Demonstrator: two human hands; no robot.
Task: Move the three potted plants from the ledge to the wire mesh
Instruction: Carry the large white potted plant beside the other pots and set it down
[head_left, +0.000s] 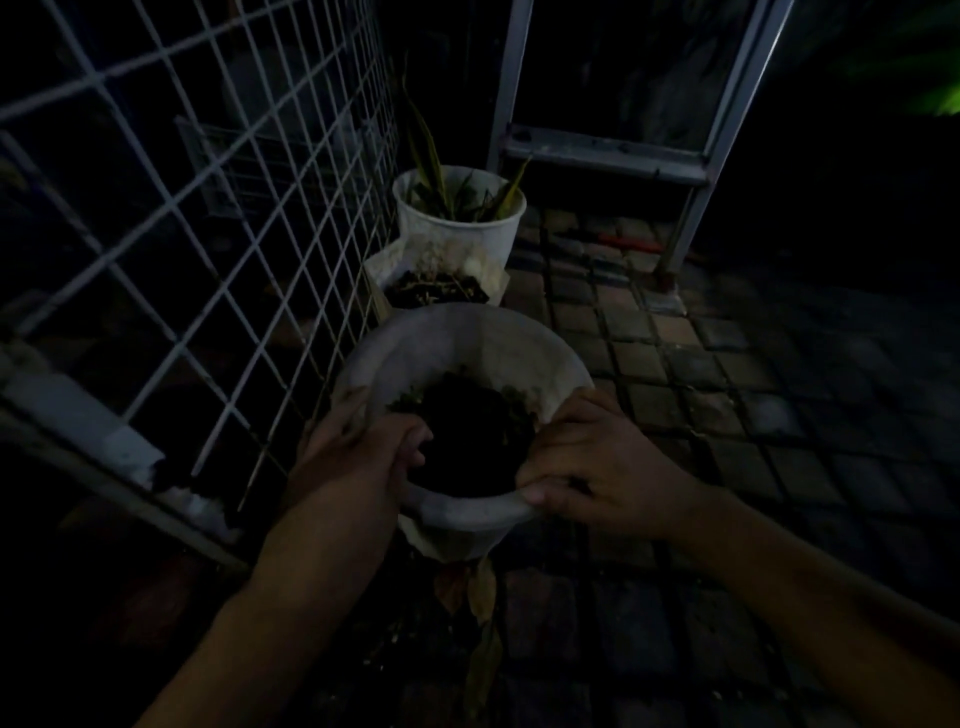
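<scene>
I hold a wide white pot (467, 343) filled with dark soil at the centre of the dim view. My left hand (353, 452) grips its left rim, fingers curled inside. On the right rim my right hand (592, 467) is closed, thumb on the near edge. Beyond it stands a low pot (395, 265) with soil and dry twigs, and behind that a tall white pot (462, 228) with long yellow-green leaves. All three sit in a row beside the white wire mesh (208, 208) on the left.
Paved ground (701, 374) of small square stones spreads to the right. A metal frame with a crossbar (602, 156) stands at the back. Dry leaves (483, 592) hang below the held pot. A pale broken ledge piece (93, 431) lies at the mesh's foot on the left.
</scene>
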